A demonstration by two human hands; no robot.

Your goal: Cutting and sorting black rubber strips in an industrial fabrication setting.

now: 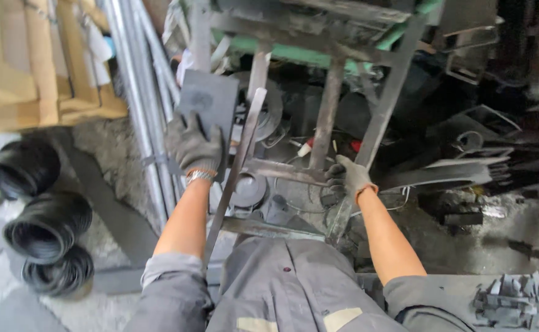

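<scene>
Both my hands wear grey work gloves with orange cuffs. My left hand (pixel 191 146) rests with fingers spread on a dark flat metal plate (pixel 209 100) that stands upright under a steel frame. A long thin flat steel bar (pixel 240 161) leans diagonally just right of that hand. My right hand (pixel 347 178) is closed around a slanted leg (pixel 380 123) of the steel frame, near a flat cross bar (pixel 282 171). The frame's green-painted top (pixel 294 52) is above.
Three coils of black wire (pixel 45 224) lie on the floor at left. A bundle of silver pipes (pixel 146 104) leans left of the plate. Round metal discs (pixel 248 189) and scrap steel (pixel 466 160) lie under and right of the frame. Yellow boards (pixel 42 67) stand far left.
</scene>
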